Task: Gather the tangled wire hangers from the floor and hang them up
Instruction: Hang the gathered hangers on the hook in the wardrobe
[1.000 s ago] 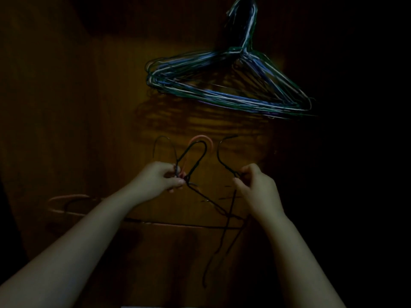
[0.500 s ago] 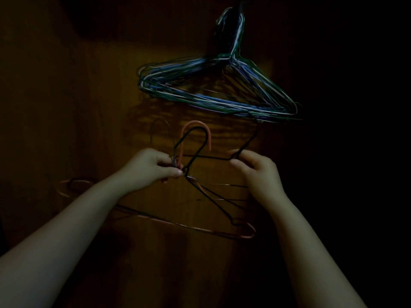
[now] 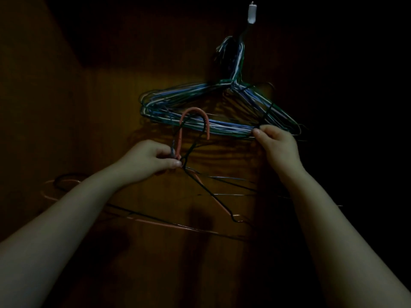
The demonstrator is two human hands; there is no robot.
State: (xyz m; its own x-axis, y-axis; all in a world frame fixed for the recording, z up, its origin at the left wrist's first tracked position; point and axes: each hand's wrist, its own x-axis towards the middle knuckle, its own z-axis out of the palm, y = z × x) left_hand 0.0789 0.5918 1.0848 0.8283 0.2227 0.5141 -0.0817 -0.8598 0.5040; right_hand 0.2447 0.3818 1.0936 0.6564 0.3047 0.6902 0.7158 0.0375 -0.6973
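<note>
Facing you is a dark wooden panel (image 3: 100,141), and on it hangs the big bunch of hangers (image 3: 222,127) that is already up, just above and between your fingers. Below it, your left hand (image 3: 144,162) carries a small cluster of loose hangers (image 3: 195,110), one pink and the rest dark. Their hooks point up past your fingertips, and their long bars trail down and off to both sides. Your right hand (image 3: 278,145) has one black hanger (image 3: 266,112), its wire running up from your fingertips toward the necks of the bunch. The wall hook (image 3: 252,14) sits well above both hands, nearer your right, so that hand looks best placed to lift first. Your left fingers (image 3: 173,162) are curled tight, pinching the cluster's necks. Your right fingers (image 3: 259,131) are closed in a pinch on the black wire, just beside the bunch's lower bar.
</note>
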